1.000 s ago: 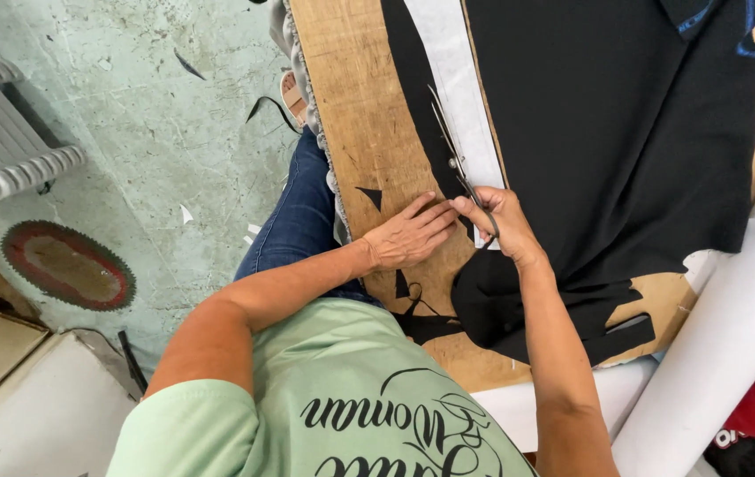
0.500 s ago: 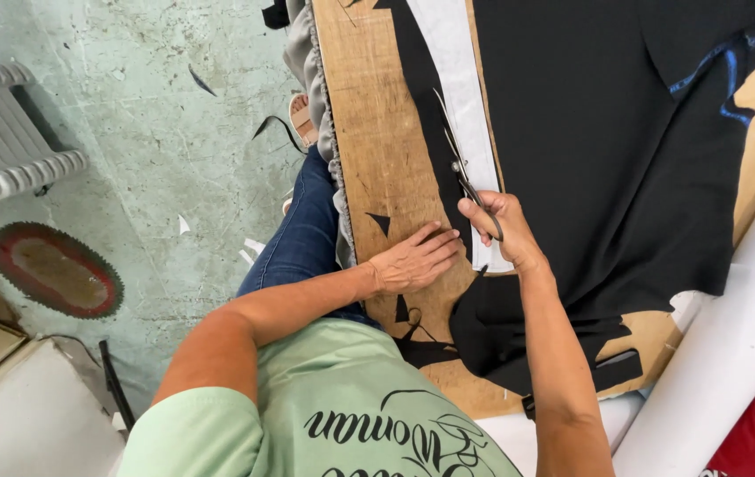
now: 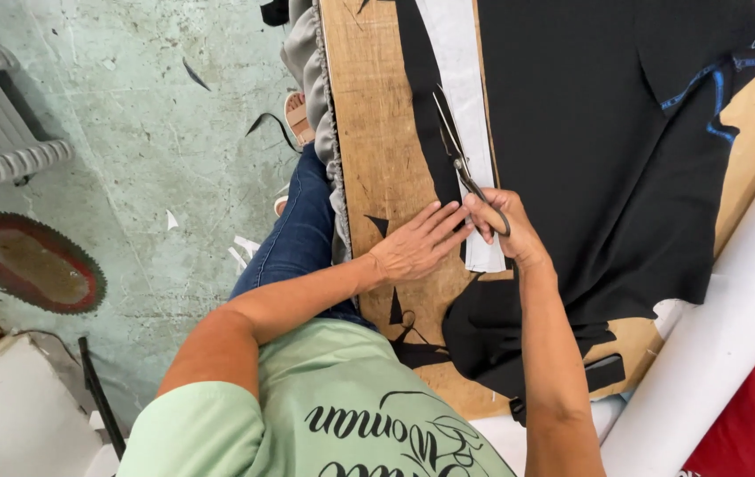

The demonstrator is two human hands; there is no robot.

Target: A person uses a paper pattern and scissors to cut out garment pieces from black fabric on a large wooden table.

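Observation:
My right hand (image 3: pixel 505 231) grips the handles of large metal scissors (image 3: pixel 459 155), whose blades point away from me along the edge of a white paper pattern strip (image 3: pixel 464 97). The strip lies on black fabric (image 3: pixel 589 150) spread over a wooden table (image 3: pixel 377 132). My left hand (image 3: pixel 417 246) lies flat on the table and the fabric strip beside the scissors, fingers spread toward my right hand. Small black offcuts (image 3: pixel 395 309) lie on the wood near my left wrist.
Blue chalk lines (image 3: pixel 713 84) mark the black fabric at the far right. A white roll (image 3: pixel 731 336) runs along the table's right edge, with red cloth (image 3: pixel 748 424) beyond. Grey fabric (image 3: pixel 311 62) hangs off the table's left edge. A round mat (image 3: pixel 33 265) lies on the floor.
The scissors have advanced along the white strip, away from me. My left hand has stayed flat beside them. The camera view has shifted slightly.

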